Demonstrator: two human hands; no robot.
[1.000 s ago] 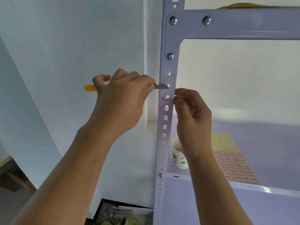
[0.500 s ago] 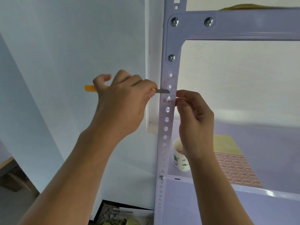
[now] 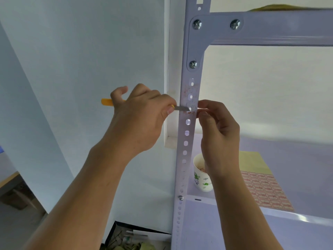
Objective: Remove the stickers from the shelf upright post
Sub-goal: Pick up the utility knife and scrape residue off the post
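View from a head-worn camera, looking up along a pale lilac metal shelf.

Centre of frame: the shelf upright post (image 3: pixel 186 143), vertical, punched with a column of holes, fixed at the top to a cross beam (image 3: pixel 270 27) by three screws. On the post's front face, a little below the lowest screw: sticker remains (image 3: pixel 191 91), reddish and patchy, scraped down to smears around a few of the holes.

To the left of the post: left hand (image 3: pixel 138 120), fingers curled tight round a knife (image 3: pixel 181 108) (yellow handle poking out past the little finger, short grey blade out in front). Blade lying level, tip touching the post's face at the lower edge of the residue, just beside a hole.

On the other side of the post: right hand (image 3: pixel 219 134), thumb and forefinger pinched together on a pale scrap (image 3: pixel 203 109) at the post's right edge, level with the blade tip. Other fingers loosely folded. Too small to tell whether stuck to the metal or free.

Behind the right wrist, on the shelf board (image 3: pixel 297 156): a paper cup (image 3: pixel 199 179) with green print, upright, close to the post, reddish bits inside. Further right, flat on the board: a label sheet (image 3: pixel 264 190) of red-bordered stickers on yellow backing.

Bottom edge, left of the post: an open dark box (image 3: pixel 126 237) holding clutter. Behind everything, a plain pale wall (image 3: pixel 72 51).
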